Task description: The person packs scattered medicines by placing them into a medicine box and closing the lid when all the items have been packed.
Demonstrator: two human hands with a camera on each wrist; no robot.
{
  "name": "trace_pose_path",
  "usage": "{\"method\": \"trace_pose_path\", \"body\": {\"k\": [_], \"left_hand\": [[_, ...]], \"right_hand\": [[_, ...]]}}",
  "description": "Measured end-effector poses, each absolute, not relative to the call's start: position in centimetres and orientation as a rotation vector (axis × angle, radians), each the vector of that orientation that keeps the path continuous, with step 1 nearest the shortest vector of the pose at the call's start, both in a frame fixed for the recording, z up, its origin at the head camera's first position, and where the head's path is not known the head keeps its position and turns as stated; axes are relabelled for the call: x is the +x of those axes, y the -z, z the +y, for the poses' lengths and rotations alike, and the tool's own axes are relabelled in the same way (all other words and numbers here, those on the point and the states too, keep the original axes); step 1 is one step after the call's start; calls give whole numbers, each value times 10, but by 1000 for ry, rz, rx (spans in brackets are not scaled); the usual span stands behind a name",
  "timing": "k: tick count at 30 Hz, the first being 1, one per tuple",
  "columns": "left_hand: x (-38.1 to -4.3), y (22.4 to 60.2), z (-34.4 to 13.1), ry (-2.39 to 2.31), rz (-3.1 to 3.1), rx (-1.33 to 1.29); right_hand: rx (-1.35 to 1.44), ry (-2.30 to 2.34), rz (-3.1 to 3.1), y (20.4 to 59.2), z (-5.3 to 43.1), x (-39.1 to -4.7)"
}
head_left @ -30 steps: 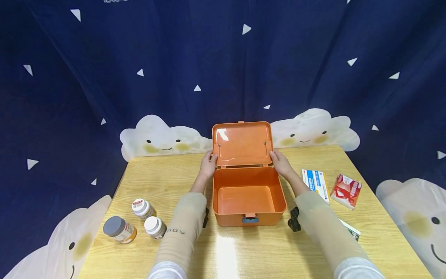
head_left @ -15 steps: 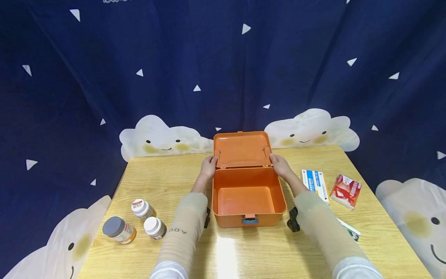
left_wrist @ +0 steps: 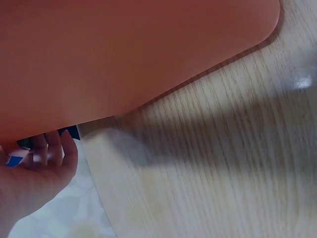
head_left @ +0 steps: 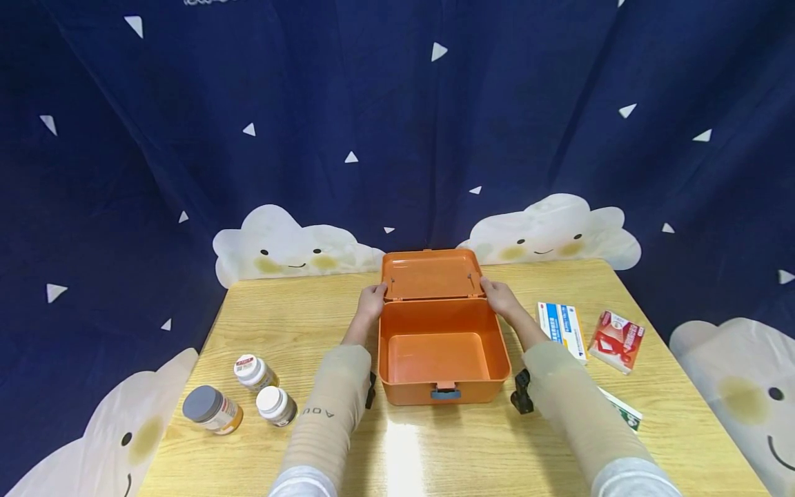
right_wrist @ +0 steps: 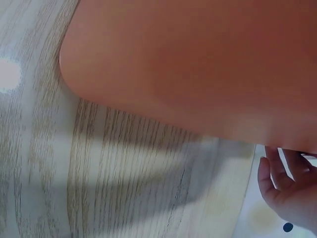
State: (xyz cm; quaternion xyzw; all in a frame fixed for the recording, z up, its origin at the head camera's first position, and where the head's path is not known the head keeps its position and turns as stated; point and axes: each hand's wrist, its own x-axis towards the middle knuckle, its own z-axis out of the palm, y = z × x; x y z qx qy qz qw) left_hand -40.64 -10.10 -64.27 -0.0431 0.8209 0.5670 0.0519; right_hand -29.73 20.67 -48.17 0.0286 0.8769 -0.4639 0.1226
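An orange storage box [head_left: 444, 392] with a grey-blue latch sits on the table, nothing inside it. Its lid [head_left: 431, 275] is hinged at the rear and leans far back. The left hand [head_left: 372, 301] grips the lid's left edge, thumb on the inner face. On the opposite edge, the right hand [head_left: 499, 295] holds the lid likewise. In the left wrist view the orange box side [left_wrist: 124, 54] hides part of the curled fingers [left_wrist: 70, 148]. The right wrist view has the box wall covering some of the right hand's fingertips.
A grey-lidded jar [head_left: 213, 410] and two white-capped bottles [head_left: 255, 373] stand at the left of the table [head_left: 459, 455]. On the right lie a blue-and-white carton [head_left: 562, 330], a red box [head_left: 617, 341] and a green-and-white box [head_left: 623, 408], partly behind the sleeve. A dark curtain [head_left: 397, 103] hangs behind.
The lid has tipped further backward and down, away from the person. Both hands have stayed on its side edges, sinking slightly with it. The box body has not moved.
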Motion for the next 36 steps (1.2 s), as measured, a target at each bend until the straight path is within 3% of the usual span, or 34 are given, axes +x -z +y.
{"method": "trace_pose_path", "body": {"k": [3,8,17,19,26,36], "left_hand": [[-391,626,-99,-1720,2503,-180],[-393,634,-101,-1696,2429,-236],[-385,630,-101,-1625,2468,-306],[-375,617,-99,-1653,2496,-283],[-301,509,-79,-1619,2708,-289],[-263,486,-79,-1046,3114,-1]], "right_hand": [[111,1376,2549,490,210,-301],[105,1391,2551,505,217,-311],[190,1372,2539,485,207,-294],[188,1354,2547,485,207,-294],[222,1333,2586,488,207,-297],[219,1319,2639,490,208,-297]]}}
